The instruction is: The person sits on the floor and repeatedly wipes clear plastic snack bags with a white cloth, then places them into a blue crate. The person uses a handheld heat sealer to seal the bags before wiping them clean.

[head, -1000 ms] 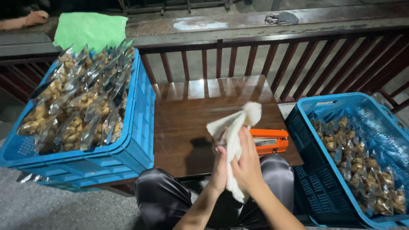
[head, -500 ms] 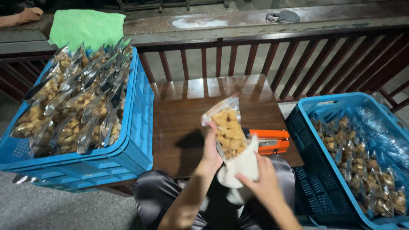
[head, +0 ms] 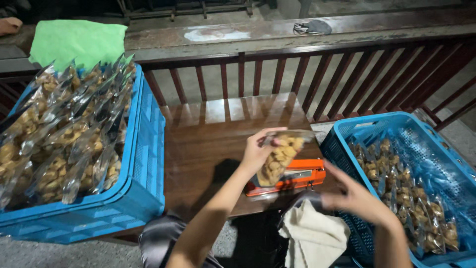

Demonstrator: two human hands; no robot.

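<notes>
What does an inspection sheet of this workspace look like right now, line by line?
Surface: brown wooden table, glossy.
Job's things: clear bag of tan snacks; orange sealer under it.
Clutter: white cloth on the lap; left blue crate and right blue crate hold filled bags.
Hands: left hand holds the bag; right hand open, empty.
Cables: nothing seen.
Surroundings: wooden railing, green cloth.

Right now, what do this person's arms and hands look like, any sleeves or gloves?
Both are bare: the left hand and right hand wear no gloves, and no sleeves, watch or rings show on either forearm. The right hand is slightly blurred.
</notes>
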